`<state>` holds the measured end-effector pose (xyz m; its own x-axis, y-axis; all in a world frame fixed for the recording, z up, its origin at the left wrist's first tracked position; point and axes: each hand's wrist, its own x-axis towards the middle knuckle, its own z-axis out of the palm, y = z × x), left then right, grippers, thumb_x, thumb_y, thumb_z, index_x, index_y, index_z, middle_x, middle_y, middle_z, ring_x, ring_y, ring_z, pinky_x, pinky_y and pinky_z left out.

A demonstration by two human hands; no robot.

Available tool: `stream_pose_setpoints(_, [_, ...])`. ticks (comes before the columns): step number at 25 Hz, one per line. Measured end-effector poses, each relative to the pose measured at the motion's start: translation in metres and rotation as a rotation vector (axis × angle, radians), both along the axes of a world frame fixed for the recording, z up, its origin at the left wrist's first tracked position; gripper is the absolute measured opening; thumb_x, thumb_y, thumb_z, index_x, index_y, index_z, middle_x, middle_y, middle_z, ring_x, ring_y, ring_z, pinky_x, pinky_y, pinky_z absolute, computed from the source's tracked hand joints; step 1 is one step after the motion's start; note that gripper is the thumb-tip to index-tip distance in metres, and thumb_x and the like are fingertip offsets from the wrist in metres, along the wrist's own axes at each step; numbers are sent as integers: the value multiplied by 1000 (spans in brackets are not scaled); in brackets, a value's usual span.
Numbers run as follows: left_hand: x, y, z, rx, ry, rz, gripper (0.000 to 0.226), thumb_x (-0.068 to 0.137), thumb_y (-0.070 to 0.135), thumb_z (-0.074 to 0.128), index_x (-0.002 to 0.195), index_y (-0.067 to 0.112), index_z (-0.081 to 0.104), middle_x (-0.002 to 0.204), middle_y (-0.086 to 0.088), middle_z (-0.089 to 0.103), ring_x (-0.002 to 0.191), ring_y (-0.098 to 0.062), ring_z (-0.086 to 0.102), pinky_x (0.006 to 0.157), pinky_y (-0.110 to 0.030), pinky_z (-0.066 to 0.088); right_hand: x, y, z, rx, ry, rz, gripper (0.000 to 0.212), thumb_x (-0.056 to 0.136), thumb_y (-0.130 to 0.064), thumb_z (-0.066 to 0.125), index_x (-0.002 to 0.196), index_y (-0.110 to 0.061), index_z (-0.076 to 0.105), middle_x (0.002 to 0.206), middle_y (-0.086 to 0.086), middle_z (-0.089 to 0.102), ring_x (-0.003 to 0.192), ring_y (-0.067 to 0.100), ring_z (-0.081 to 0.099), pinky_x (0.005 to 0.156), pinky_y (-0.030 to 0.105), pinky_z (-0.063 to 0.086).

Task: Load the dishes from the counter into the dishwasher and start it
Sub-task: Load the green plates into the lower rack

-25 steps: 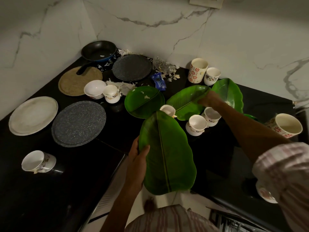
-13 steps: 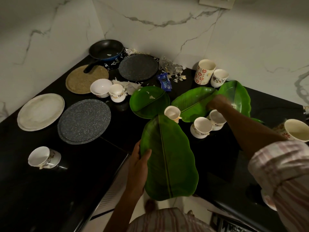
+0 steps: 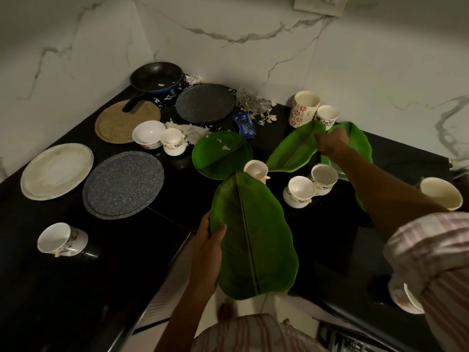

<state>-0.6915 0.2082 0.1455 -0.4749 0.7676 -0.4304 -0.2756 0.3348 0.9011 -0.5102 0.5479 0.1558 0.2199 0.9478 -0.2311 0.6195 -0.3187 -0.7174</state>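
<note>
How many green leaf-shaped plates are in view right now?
3: one held in the left hand, one gripped by the right hand, one on the counter behind it. More may be hidden.

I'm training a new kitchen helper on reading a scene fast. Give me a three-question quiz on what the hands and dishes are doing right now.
1. True or false: the left hand holds a leaf-shaped green plate out past the counter edge.
2. What does the right hand grip? A) the flowered mug B) a second leaf-shaped plate C) the frying pan
3. Fill in: the cup nearest the left front of the counter lies on its ____.

Key: 1 true. 2 B; its far end is lifted off the counter. 3 side.
</note>
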Motion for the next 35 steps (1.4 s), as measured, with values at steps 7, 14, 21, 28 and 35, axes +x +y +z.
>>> stream_pose_setpoints(7, [1, 4, 1, 12, -3, -8, 35, 99, 22, 51, 131, 36, 52, 121, 0, 65, 105, -24, 65, 85, -53, 55, 16, -31, 57, 438, -324, 111, 33, 90, -24, 51, 95, 6, 62, 97, 30, 66, 92, 44, 62, 79, 44, 46])
stream_pose_setpoints(14, [11, 11, 9, 0, -25, -27, 27, 102, 35, 44, 125, 46, 49, 120, 7, 61, 105, -20, 62, 84, -46, 54, 35, -104, 91, 453, -25, 362, 32, 92, -23, 55, 78, 4, 61, 65, 15, 56, 56, 22, 48, 55, 33, 41])
stream_pose_setpoints(21, [21, 6, 22, -80, -28, -66, 46, 101, 47, 37, 147, 41, 32, 148, 1, 43, 128, -27, 49, 100, -45, 45, 21, -186, 29, 139, 307, 558, 40, 97, -16, 57, 68, 8, 43, 60, 13, 39, 54, 17, 34, 54, 29, 31])
stream_pose_setpoints(28, [35, 7, 28, 9, -58, -64, 18, 99, 40, 46, 111, 51, 52, 113, 9, 65, 102, -19, 67, 83, -43, 58, 13, -223, 6, 350, 154, 514, 29, 94, -24, 50, 109, -4, 65, 96, 16, 61, 82, 27, 62, 75, 36, 49])
stream_pose_setpoints(35, [38, 11, 14, 29, -172, 14, 37, 95, 17, 58, 130, 29, 58, 123, -8, 67, 106, -32, 67, 91, -57, 52, 32, -206, 10, 123, 291, 516, 19, 98, -32, 55, 108, -23, 69, 95, 1, 72, 82, 9, 66, 80, 30, 52])
